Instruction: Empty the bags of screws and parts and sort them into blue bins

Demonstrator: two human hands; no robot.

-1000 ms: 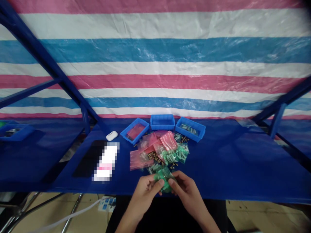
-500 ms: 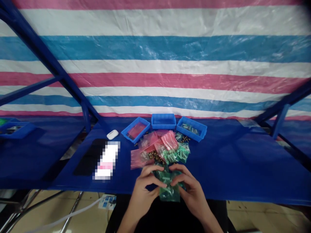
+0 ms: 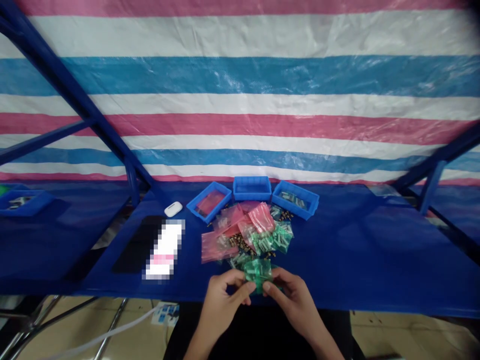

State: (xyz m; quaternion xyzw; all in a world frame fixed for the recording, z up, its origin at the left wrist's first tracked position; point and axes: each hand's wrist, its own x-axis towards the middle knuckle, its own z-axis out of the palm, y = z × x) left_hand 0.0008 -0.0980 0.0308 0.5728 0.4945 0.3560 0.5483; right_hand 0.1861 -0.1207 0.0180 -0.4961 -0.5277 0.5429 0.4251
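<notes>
Dark-blue covered table [image 3: 367, 250], striped plastic tarpaulin [image 3: 240, 75] behind. Left hand [image 3: 227, 295] and right hand [image 3: 294, 295] pinch a small translucent green plastic bag [image 3: 258, 270] from nine and three o'clock, apparently to steady both sides. It's at six o'clock of heaped pink plastic bags [image 3: 219, 246]; beyond, blue rectangular plastic trays [image 3: 252, 196] fan eleven to one, presumably for reach.

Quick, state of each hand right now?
Left hand: closed, pinching the left side of the green bag.
Right hand: closed, pinching the right side of the green bag.
</notes>
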